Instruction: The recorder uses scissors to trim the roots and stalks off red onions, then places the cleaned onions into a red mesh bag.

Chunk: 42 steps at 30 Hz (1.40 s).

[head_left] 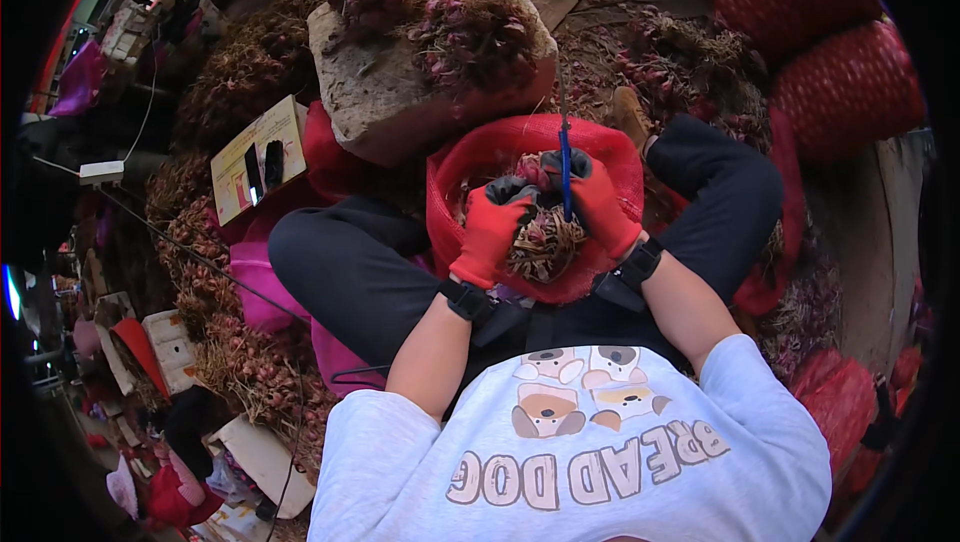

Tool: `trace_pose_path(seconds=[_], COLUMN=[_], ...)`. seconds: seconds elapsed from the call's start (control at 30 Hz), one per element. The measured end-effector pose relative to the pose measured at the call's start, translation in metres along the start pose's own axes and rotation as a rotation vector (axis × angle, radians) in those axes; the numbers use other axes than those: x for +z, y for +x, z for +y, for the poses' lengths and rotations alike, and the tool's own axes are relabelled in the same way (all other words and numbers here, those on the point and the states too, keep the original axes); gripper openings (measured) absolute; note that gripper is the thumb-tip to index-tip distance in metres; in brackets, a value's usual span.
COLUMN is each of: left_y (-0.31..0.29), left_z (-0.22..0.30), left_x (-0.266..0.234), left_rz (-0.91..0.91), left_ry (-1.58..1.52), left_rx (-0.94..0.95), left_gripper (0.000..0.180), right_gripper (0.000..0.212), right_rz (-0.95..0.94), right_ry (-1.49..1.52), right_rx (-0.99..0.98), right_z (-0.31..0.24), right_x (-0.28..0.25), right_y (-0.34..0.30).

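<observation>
Both my hands wear red gloves with dark palms and fingers, over an open red mesh sack (437, 197) between my legs. My left hand (495, 227) is closed on a bunch of shallots (533, 172) with dry stalks, held above the sack's mouth. Beside it, my right hand (597, 200) is closed round a long blue tool (567, 177) with a thin metal part pointing away from me; whether it is a knife or scissors I cannot tell. More shallots and dry trimmed stalks (543, 247) show under my hands. Some of my fingertips are hidden.
Ahead stands a pale block (355, 82) topped with shallot bunches (470, 32). Shallot heaps (240, 362) lie at left, near a phone (252, 174) and a dark object on a yellowish box (232, 157). Full red mesh sacks (850, 87) stand at far right. A cable (220, 267) crosses at left.
</observation>
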<state>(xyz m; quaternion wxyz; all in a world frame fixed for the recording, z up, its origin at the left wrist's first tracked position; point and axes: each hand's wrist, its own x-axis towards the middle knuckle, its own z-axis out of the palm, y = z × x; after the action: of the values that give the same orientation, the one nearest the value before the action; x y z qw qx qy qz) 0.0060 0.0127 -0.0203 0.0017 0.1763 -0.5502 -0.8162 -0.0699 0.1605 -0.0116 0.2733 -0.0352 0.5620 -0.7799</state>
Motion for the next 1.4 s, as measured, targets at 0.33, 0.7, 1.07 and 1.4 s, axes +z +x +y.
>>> trace_pose_path(seconds=[0.33,0.7,1.07,1.4], left_y=[0.008,0.002,-0.002,0.002], left_z=[-0.010,0.013,-0.004,0.009], left_x=[-0.011,0.000,-0.007,0.005], left_rz=[0.003,-0.138,-0.077,-0.033], left_ry=[0.127,0.027,-0.227,0.188], left_rx=[0.127,0.095,-0.144,0.189], left_gripper=[0.012,0.017,0.011,0.017], right_gripper=[0.024,0.026,0.035,0.039], right_rz=[-0.381,-0.271,-0.204,-0.098], right_ry=[0.737,0.682,0.140,-0.137], right_rx=[0.350,0.422,0.003,-0.130], right_z=[-0.014,-0.004,-0.042,-0.022], right_x=[-0.007,-0.017,0.016,-0.003], right_y=[0.007,0.008,-0.008,-0.003])
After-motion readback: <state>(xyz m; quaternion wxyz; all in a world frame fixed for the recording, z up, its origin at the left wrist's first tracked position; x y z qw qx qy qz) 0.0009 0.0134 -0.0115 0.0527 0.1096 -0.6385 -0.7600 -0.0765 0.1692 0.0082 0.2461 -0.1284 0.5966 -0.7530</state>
